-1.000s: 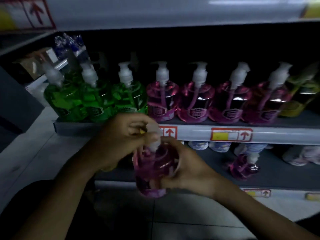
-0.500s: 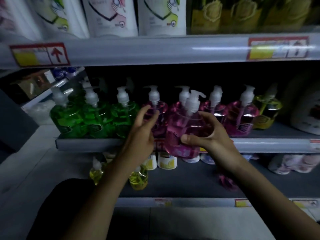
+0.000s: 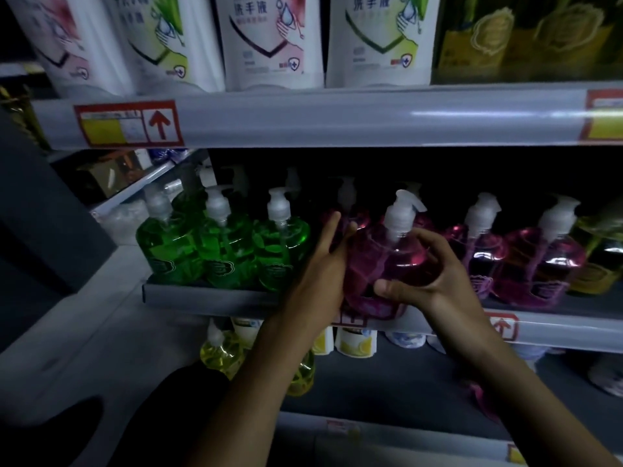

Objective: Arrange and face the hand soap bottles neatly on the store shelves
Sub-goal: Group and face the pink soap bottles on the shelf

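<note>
A pink pump bottle of hand soap [image 3: 387, 261] sits at the front edge of the middle shelf [image 3: 209, 299]. My right hand [image 3: 428, 281] curls round its right side, thumb across the front. My left hand [image 3: 320, 278] lies flat against its left side with straight fingers that reach back toward another pink bottle [image 3: 344, 214] behind. Three green soap bottles [image 3: 222, 247] stand in a row to the left. Two more pink bottles [image 3: 539, 261] stand to the right.
A yellowish bottle [image 3: 603, 251] stands at the shelf's far right. White refill pouches [image 3: 269, 38] fill the shelf above. Below are yellow pump bottles [image 3: 222, 352], small white tubs [image 3: 357, 342] and a pink bottle [image 3: 482, 396] partly hidden by my right arm.
The pink bottle went from below the shelf, gripped by both hands, up onto the middle shelf's front edge. My left hand released the pump and now lies flat on its side.
</note>
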A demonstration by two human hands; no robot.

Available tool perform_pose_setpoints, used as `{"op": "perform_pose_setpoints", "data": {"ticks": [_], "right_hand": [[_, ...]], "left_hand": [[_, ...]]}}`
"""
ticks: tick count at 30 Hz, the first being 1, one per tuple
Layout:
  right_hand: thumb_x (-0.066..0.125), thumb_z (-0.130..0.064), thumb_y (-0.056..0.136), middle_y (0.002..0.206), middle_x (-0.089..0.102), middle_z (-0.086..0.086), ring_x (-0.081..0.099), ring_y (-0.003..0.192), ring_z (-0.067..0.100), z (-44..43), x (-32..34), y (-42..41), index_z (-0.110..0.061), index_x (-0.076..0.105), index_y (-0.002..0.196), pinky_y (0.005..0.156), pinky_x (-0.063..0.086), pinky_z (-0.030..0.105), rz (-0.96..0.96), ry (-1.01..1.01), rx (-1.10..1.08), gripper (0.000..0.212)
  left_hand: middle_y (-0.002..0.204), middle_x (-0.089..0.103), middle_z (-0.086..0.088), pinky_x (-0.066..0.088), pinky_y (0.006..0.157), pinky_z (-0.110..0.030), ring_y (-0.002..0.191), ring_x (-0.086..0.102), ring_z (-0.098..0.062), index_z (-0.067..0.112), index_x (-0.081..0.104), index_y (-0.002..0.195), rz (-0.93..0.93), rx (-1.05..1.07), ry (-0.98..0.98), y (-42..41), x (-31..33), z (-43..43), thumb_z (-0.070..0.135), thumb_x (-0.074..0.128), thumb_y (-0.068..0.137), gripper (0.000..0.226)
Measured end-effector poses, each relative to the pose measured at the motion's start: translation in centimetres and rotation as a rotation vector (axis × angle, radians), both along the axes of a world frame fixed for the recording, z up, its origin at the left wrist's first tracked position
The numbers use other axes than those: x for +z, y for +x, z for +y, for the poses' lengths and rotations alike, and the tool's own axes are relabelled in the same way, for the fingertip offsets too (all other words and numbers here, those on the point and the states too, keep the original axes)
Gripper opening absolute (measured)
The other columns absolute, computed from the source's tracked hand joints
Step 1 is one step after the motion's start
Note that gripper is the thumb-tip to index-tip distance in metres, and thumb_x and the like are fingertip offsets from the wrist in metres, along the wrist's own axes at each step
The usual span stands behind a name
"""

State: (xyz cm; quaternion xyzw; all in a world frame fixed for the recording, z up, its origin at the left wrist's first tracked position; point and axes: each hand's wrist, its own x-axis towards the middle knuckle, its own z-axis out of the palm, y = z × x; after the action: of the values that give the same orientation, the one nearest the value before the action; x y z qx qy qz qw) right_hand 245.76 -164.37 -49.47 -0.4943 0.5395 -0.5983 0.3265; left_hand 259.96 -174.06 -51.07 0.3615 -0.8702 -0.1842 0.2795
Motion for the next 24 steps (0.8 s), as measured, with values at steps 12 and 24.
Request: {"op": "perform_pose_setpoints", "data": {"ticks": [12,24], "right_hand": [[0.085,-0.01,0.065,0.12,0.065,-0.006,0.064,0.107,0.004,-4.5,-0.3,0.5,-0.027,0.049,0.131,0.085,0.054,0.021,0.141,-0.051,0.078,0.077],[0.074,-0.013,0.081,0.11,0.049,-0.035,0.053,0.095,-0.026,-5.6,-1.2,1.4,-0.045,0.032,0.129,0.08,0.046,0.003,0.328,-0.021,0.094,0.072]], "left_hand": [[0.117,0.059,0.0,0.054,0.081,-0.039,0.102,0.06,-0.02,0.038,0.026,0.143,0.197,0.239,0.227,1.1,-1.5,3.1,0.023,0.053,0.088,0.063],[0.146,0.038,-0.01,0.041,0.093,-0.023,0.124,0.048,-0.022,0.012,0.012,0.152,0.13,0.363,0.097,0.2,-0.7,4.1,0.012,0.046,0.096,0.066]]}}
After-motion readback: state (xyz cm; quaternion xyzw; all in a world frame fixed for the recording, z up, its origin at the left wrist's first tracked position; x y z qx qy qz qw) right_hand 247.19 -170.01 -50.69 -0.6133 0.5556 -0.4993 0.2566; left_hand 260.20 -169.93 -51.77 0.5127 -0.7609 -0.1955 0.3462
